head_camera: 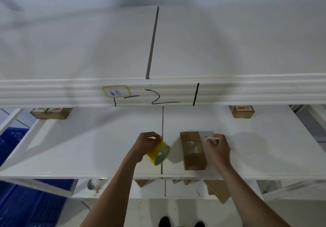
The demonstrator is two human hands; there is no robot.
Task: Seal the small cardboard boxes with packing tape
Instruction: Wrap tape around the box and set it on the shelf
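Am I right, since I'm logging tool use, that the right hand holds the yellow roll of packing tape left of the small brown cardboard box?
Not quite: the head view shows the left hand holding the yellow roll of packing tape, left of the small brown cardboard box.

**Both arms reaching forward, both hands gripping**

Both bare forearms are stretching up and forward from the bottom of the view, angling slightly toward each other. The left hand [145, 144] is curling its fingers over the top of a tape roll [158, 153], the thumb tucking behind, the wrist bending a little to the right. The right hand [218, 148] is sitting knuckles-up with its fingers curled, pinching a small white object [210, 139] at its fingertips; what that object is cannot be made out. The two hands are staying apart, roughly level with each other.
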